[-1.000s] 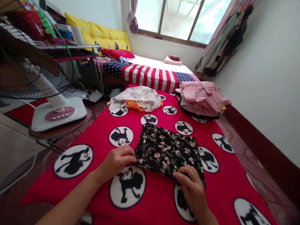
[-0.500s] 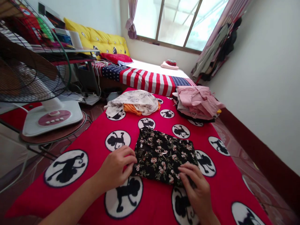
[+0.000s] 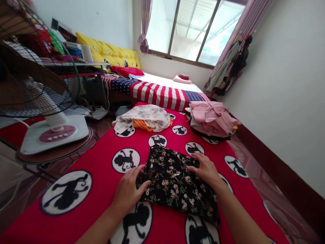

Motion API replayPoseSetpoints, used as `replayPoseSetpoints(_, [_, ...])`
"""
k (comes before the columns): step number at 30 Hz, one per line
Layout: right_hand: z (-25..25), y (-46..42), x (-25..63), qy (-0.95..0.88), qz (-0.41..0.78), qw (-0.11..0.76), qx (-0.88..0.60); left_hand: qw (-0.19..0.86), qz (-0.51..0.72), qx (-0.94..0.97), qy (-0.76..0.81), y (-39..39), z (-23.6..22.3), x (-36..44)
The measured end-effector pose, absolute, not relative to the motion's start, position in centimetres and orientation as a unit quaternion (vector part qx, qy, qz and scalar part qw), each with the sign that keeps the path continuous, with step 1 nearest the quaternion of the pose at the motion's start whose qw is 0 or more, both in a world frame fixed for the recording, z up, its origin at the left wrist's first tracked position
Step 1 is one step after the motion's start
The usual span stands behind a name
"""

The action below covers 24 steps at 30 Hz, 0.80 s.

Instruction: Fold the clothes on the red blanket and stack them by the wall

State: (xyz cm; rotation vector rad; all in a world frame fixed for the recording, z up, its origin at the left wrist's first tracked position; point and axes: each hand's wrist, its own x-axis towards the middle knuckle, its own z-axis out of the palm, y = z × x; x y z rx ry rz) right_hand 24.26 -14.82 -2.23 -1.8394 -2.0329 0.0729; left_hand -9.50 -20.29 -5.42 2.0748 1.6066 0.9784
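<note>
A black garment with a small floral print (image 3: 175,184) lies folded on a red blanket with black monkey silhouettes in white circles (image 3: 101,169). My left hand (image 3: 129,189) rests at the garment's left edge, fingers stretched flat onto the cloth. My right hand (image 3: 205,169) lies flat on the garment's far right part, fingers spread toward the left. Neither hand grips anything.
A crumpled pale floral and orange cloth heap (image 3: 143,118) lies at the blanket's far left. A stack of folded pink clothes (image 3: 212,118) sits at the far right. A white fan (image 3: 50,132) stands on a stand at left. A striped mattress (image 3: 162,91) lies beyond.
My right hand left the garment's near right corner and moved up to its far right part, now lying flat. The left hand stayed at the left edge and flattened.
</note>
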Motion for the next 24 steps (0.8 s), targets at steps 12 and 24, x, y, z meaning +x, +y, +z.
replayPoseSetpoints(12, [0.7,-14.8,25.7,-0.649,0.37,0.055,-0.663,0.328,0.244,0.735,0.541,-19.2,-3.4,-7.9])
replayPoseSetpoints(24, [3.5,-25.9,17.6,-0.084,0.723,0.451,-0.517,0.718,0.491,0.326,0.371,-7.3,0.5,-4.4])
